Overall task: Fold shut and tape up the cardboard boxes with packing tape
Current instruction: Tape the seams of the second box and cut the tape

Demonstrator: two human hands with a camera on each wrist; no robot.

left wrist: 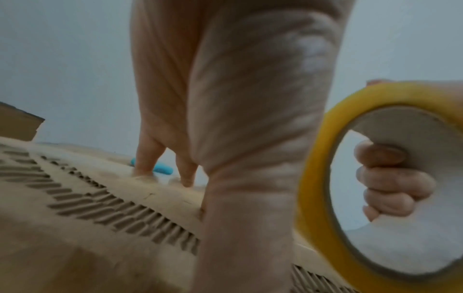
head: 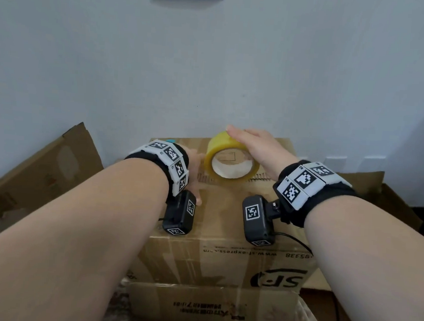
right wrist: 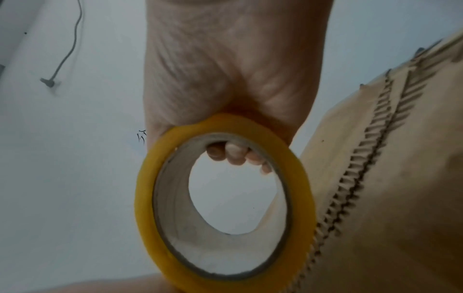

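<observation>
Up on the closed cardboard box [head: 227,211], the right hand [head: 258,150] grips the yellow tape roll [head: 230,161] standing on edge, fingers [right wrist: 233,152] curled through its core and palm over the rim. Just beside it, the left hand [head: 194,169] presses down flat on the flaps, fingers straight, near a small blue object [left wrist: 162,168] at the far edge. Printed upside down on the box's front are "SF", "www.sf-express.com" and "95338"; writing on the lower flap [head: 209,306] is too blurred to read.
</observation>
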